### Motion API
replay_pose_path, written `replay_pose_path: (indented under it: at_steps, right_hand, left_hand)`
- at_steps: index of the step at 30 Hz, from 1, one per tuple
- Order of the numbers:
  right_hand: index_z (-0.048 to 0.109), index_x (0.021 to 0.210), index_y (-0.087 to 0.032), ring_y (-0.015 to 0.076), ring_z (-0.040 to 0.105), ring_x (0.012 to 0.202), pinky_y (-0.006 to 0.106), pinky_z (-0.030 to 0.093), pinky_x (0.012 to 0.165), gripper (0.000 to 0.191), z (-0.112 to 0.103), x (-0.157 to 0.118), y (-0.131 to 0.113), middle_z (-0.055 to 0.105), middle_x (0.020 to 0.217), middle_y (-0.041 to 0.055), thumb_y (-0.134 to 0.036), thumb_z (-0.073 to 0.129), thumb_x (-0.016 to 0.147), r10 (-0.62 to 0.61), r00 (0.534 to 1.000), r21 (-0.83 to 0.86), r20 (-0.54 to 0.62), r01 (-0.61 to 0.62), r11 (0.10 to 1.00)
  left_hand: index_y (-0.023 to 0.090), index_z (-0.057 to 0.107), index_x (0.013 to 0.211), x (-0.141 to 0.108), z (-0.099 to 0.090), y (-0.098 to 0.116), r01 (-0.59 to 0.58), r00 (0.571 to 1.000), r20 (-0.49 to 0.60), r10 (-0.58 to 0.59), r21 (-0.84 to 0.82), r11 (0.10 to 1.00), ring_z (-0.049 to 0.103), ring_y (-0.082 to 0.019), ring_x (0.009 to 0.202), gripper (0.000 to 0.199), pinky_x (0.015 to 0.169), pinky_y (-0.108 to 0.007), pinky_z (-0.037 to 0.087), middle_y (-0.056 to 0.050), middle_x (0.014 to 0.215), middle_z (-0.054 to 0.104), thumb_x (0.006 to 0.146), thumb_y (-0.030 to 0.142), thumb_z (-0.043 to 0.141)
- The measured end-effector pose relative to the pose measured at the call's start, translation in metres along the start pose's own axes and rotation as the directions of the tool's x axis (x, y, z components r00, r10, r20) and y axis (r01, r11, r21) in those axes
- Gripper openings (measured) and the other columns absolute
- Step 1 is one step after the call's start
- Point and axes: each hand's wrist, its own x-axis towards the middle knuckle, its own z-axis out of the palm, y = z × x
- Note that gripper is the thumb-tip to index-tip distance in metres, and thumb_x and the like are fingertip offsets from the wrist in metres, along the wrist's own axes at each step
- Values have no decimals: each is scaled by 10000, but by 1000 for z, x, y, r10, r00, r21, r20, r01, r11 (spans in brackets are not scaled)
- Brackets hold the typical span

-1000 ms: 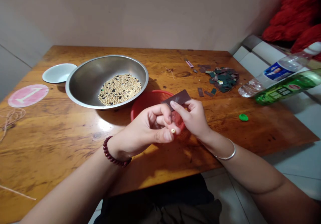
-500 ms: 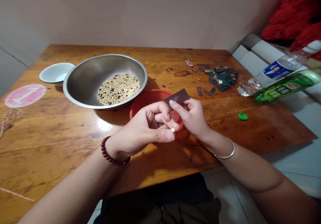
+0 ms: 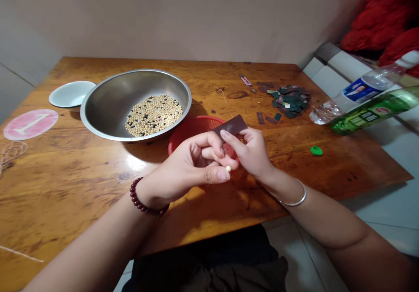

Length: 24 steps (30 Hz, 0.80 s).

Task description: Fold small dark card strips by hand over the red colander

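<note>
My left hand pinches a small cream bead between thumb and a fingertip. Just beyond it, my right hand grips a dark brown rectangle of sandpaper, thumb on top, with pale scuff marks on its face. The left fingers come close to the sandpaper's near edge; whether they touch it I cannot tell. Both hands are above a red plastic basket, which they partly hide. Behind it on the left, a wide steel basin holds many cream and black beads.
A white bowl and a pink disc marked 1 are at the left, near coiled string. To the right are sandpaper scraps, a box cutter, a green cap, a water bottle and a green bottle.
My left hand has shifted very slightly to the right with the bead, which appears turned a little. The right hand and sandpaper stay almost still.
</note>
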Motion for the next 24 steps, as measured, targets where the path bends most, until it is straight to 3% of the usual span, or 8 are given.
replay_pose_path:
  at_steps: [7, 9, 11, 13, 16, 21, 24]
  right_hand:
    - [704, 708, -208, 159, 652, 679, 288, 508, 631, 157, 0, 0, 1, 736, 737, 27, -312, 661, 818, 5, 1000, 22, 4, -5, 1000]
    - [719, 747, -200, 168, 671, 711, 293, 516, 654, 147, 0, 0, 2, 749, 776, 36, -318, 663, 817, 2, 1000, 37, 10, -3, 999]
    - [729, 778, -194, 178, 687, 742, 301, 525, 681, 154, 0, 0, 3, 758, 812, 43, -326, 662, 819, -4, 1000, 44, 18, 3, 999]
    - [735, 783, -193, 185, 696, 760, 313, 534, 713, 165, 0, 0, 4, 763, 826, 45, -334, 659, 822, -7, 1000, 45, 28, 6, 999]
    - [739, 770, -198, 186, 701, 755, 324, 542, 737, 165, 1, 1, 5, 764, 813, 41, -334, 660, 821, -6, 1000, 47, 28, 5, 999]
    - [737, 759, -190, 180, 698, 746, 305, 540, 698, 164, 2, 1, 7, 761, 798, 43, -327, 667, 818, 1, 1000, 42, 15, -2, 999]
    - [738, 759, -190, 179, 700, 746, 303, 541, 699, 167, 2, 1, 7, 762, 802, 43, -328, 667, 819, 10, 1000, 49, 19, -11, 999]
  left_hand:
    - [161, 572, 803, 3, -1, -1, -30, 999, -38, 31, 44, 999, 606, -45, 582, 276, 617, -131, 502, 30, 675, 677, 680, 147, 818]
    - [166, 602, 879, 6, -3, -3, -72, 984, -151, 95, 154, 985, 632, -72, 627, 309, 635, -153, 510, 10, 725, 698, 670, 182, 829]
    - [156, 631, 920, 9, -5, -4, -110, 927, -304, 219, 337, 935, 655, -103, 708, 325, 677, -175, 515, -19, 792, 714, 667, 201, 830]
    - [145, 670, 890, 11, -8, -6, -113, 838, -394, 378, 553, 825, 652, -121, 767, 258, 723, -192, 505, -38, 840, 715, 686, 212, 812]
    - [175, 725, 842, 12, -14, -8, -84, 750, -344, 565, 797, 598, 608, -128, 756, 125, 728, -211, 468, -35, 855, 708, 734, 222, 767]
    - [255, 756, 856, 10, -20, -10, -57, 732, -177, 657, 946, 318, 555, -173, 812, 99, 802, -259, 417, -16, 821, 704, 770, 215, 728]
    - [243, 752, 842, 11, -20, -10, -33, 736, -122, 665, 976, 215, 562, -167, 831, 72, 848, -274, 406, -23, 850, 704, 808, 224, 691]
